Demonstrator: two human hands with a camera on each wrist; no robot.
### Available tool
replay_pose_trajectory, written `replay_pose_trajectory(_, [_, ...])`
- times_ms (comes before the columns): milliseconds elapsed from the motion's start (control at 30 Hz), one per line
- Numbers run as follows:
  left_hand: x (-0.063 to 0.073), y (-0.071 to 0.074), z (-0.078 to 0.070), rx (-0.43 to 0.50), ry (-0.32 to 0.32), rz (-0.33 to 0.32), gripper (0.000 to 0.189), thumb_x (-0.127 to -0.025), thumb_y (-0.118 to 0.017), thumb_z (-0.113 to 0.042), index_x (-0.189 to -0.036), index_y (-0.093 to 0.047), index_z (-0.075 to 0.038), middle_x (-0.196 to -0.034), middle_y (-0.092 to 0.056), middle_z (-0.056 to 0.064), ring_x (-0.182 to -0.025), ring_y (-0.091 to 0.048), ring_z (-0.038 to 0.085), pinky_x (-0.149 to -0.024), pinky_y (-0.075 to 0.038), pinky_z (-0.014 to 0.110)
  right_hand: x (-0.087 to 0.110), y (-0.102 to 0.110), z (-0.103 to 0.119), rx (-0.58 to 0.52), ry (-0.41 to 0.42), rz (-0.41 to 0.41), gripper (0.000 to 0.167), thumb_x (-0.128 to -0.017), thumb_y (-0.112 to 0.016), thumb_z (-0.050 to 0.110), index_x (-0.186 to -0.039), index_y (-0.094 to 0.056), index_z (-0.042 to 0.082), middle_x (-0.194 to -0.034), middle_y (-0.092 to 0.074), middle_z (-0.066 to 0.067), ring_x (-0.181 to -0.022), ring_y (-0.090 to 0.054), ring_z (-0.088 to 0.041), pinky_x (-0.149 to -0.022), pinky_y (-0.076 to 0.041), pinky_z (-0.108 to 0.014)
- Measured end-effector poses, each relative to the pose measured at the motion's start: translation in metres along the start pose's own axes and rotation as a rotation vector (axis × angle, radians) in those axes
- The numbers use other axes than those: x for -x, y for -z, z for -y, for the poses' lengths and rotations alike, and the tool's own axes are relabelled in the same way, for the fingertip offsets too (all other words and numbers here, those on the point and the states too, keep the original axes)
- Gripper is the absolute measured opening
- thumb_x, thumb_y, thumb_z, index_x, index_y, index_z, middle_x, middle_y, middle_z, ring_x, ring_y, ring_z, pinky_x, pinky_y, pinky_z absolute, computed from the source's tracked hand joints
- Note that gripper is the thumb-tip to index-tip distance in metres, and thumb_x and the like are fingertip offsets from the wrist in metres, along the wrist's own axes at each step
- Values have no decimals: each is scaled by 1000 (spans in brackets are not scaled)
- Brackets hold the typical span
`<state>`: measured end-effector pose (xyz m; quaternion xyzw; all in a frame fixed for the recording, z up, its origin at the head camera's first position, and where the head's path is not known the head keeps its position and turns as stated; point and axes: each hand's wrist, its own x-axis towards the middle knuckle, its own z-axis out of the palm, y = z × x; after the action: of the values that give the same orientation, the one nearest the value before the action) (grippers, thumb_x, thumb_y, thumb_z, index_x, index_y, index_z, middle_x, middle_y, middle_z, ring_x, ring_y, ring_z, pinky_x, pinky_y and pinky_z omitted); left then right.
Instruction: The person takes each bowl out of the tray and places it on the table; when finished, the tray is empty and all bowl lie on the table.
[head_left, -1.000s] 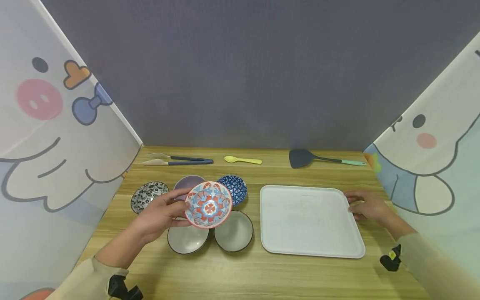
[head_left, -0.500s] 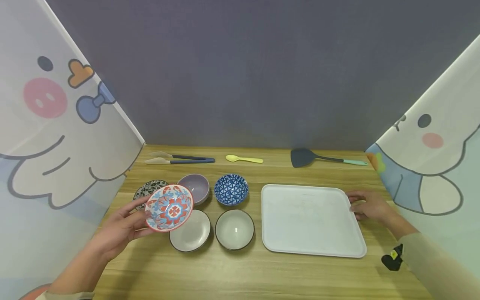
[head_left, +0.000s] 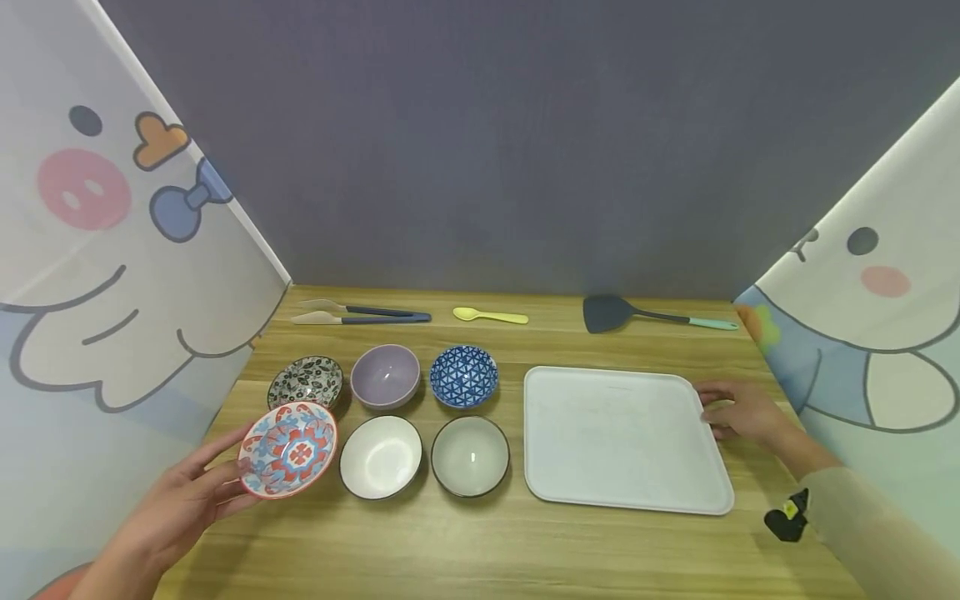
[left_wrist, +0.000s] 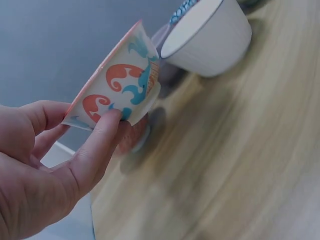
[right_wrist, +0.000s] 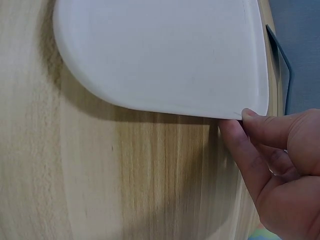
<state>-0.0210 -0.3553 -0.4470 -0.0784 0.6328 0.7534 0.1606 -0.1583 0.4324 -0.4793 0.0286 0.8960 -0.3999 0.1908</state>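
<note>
My left hand (head_left: 172,500) grips a bowl with a red and blue flower pattern (head_left: 288,450) by its left side. The left wrist view shows this bowl (left_wrist: 120,82) tilted above the tabletop, thumb at the rim and fingers under its wall. In the head view it overlaps the near edge of a black-and-white floral bowl (head_left: 309,375). To its right stands a white bowl with a dark rim (head_left: 381,458). At the other side, my right hand (head_left: 742,412) pinches the right edge of a white tray (head_left: 622,442), thumb on the rim (right_wrist: 165,112).
A purple bowl (head_left: 386,377), a blue patterned bowl (head_left: 463,377) and a grey-white bowl (head_left: 470,457) stand between the hands. Along the back lie tongs (head_left: 375,319), a yellow spoon (head_left: 491,317) and a dark spatula (head_left: 609,314). Printed panels flank the wooden table (head_left: 480,550).
My left hand has carried the red and blue bowl leftward and toward me, from above the other bowls to the front left. My right hand stays at the tray's edge.
</note>
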Motion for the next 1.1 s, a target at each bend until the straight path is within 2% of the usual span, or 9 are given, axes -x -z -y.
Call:
replay_pose_trajectory(133, [2, 8, 9, -1, 33, -34, 48, -107, -50, -5, -131, -64, -45, -116, -70, -4, -103, -74, 21, -91, -63, 41, 0, 1, -1, 3, 4, -7, 59, -93, -69, 0, -145, -45, -14, -135, -51, -38, -94, -68, -20, -70, -66, -32])
replay_pose_trajectory(300, [2, 13, 19, 13, 64, -47, 47, -107, -51, -6, -126, -66, -47, -115, -70, -3, -103, -74, 21, -92, -63, 42, 2, 2, -3, -4, 8, -10, 59, -93, -69, -1, -145, -45, -14, -134, -52, -38, -91, -68, -18, -69, -66, -32])
replay_pose_trajectory(533, [2, 14, 31, 27, 87, -25, 51, -107, -50, -5, -127, -65, -49, -117, -71, -2, -105, -73, 20, -93, -63, 42, 7, 2, -4, -7, 8, -14, 58, -93, -68, -2, -144, -45, -15, -133, -53, -38, -89, -68, -18, -68, -65, -33])
replay_pose_trajectory(833, [-1, 14, 37, -10, 128, -63, 49, -107, -52, -7, -124, -64, -52, -116, -71, 1, -104, -73, 23, -92, -63, 44, 9, 2, -6, 9, 33, -30, 56, -92, -70, -1, -142, -48, -14, -132, -54, -39, -85, -70, -18, -67, -66, -34])
replay_pose_trajectory(933, [-2, 16, 38, 9, 145, -33, 49, -108, -51, -7, -123, -63, -52, -117, -71, 1, -106, -73, 23, -94, -62, 45, 11, 1, -7, 50, 64, -46, 55, -92, -72, 0, -140, -49, -14, -130, -56, -39, -89, -72, -24, -66, -66, -34])
replay_pose_trajectory(1100, [-4, 24, 36, 79, 174, 79, 52, -110, -44, -7, -125, -64, -52, -121, -69, -2, -111, -71, 22, -99, -59, 46, 15, 0, -2, 105, 129, -74, 53, -93, -73, 4, -138, -52, -14, -129, -57, -38, -98, -72, -37, -64, -66, -35])
